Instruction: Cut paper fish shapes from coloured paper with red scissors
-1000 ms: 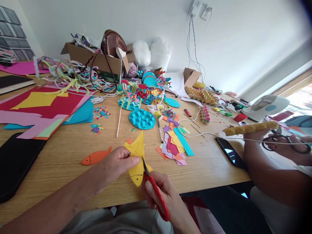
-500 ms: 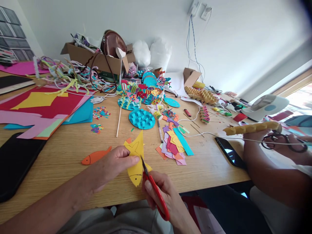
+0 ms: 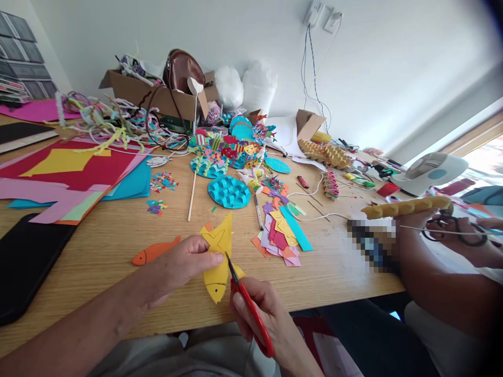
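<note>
My left hand (image 3: 184,262) pinches a yellow paper fish (image 3: 217,257) just above the near edge of the wooden table (image 3: 110,246). Red-handled scissors (image 3: 248,308) sit in my right hand (image 3: 262,310), fingers wrapped through the handles. The blades touch the right side of the yellow fish, near its middle. An orange paper fish (image 3: 154,251) lies flat on the table to the left of my left hand.
Coloured paper sheets (image 3: 70,178) lie at the left, a black pad (image 3: 27,262) at the near left. Paper scraps (image 3: 281,235), blue paper discs (image 3: 228,191) and a cardboard box (image 3: 157,94) fill the middle and back. On the right another person's hands hold black scissors (image 3: 456,230) and a yellow honeycomb strip (image 3: 404,207).
The yellow fish has shifted slightly left and down in my left hand, and the scissor blades have crept along its edge. The other person's scissors have moved a little.
</note>
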Tool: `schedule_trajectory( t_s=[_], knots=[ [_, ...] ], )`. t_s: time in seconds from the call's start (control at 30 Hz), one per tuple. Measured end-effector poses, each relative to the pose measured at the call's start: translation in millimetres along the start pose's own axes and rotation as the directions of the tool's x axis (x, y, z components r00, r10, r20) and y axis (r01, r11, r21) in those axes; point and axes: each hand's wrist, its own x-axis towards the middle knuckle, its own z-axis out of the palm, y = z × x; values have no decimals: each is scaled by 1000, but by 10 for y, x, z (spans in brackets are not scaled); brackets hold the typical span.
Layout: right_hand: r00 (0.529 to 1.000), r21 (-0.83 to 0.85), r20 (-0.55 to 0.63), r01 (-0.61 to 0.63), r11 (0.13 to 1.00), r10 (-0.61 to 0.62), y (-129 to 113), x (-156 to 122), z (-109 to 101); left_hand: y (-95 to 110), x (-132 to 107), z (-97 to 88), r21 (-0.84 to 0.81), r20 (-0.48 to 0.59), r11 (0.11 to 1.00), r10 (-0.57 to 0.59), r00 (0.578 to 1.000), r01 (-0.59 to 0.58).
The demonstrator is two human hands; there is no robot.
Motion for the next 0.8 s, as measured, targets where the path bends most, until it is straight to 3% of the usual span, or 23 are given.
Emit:
schedule_trajectory(
  t_s=[0.23,0.43,0.8],
  knots=[
    [1000,-48,14,-24,999,25,-45,-6,5,39,-29,-8,16,8,1000,-21,1000,20],
    [1000,-79,12,-10,997,11,-55,-13,-11,20,-15,8,22,119,1000,16,993,-19],
    [1000,-15,5,-24,1000,24,-58,-27,12,26,-26,26,35,86,999,-1,996,-2]
  ],
)
